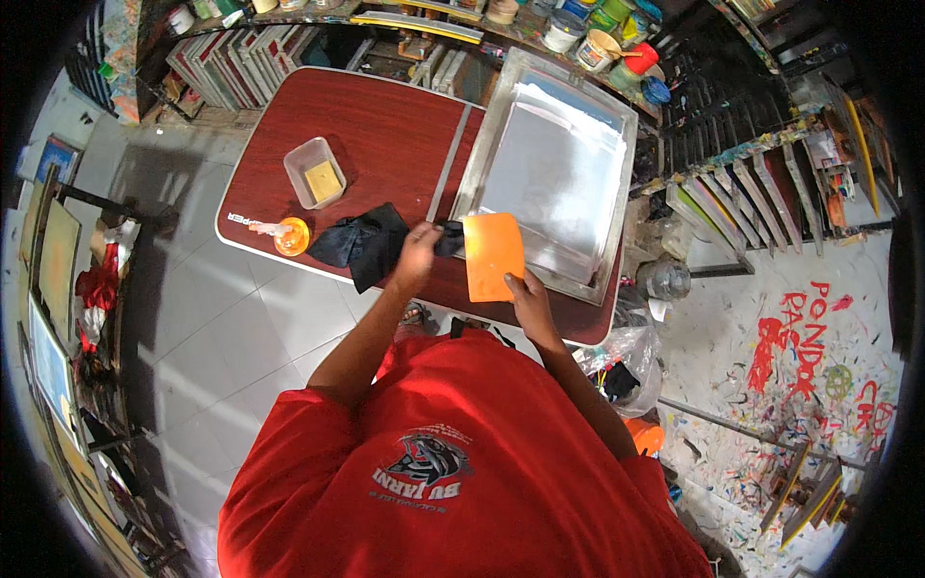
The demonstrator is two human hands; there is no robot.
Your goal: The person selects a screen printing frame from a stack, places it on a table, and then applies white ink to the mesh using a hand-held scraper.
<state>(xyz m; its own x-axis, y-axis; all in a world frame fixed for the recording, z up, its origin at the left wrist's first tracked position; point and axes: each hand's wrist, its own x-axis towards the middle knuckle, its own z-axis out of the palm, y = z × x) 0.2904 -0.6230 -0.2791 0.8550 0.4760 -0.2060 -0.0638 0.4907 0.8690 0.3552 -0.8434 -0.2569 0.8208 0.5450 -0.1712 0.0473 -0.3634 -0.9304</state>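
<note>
Fingers [422,234] holding one orange sheet [493,256], one cloth [366,243]

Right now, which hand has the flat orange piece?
The right hand: it grips the orange piece near its lower right corner, while the left hand holds black cloth.

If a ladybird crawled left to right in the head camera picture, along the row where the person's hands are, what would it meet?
Round orange thing → wide part of the black cloth → left hand → flat orange piece → right hand.
</note>
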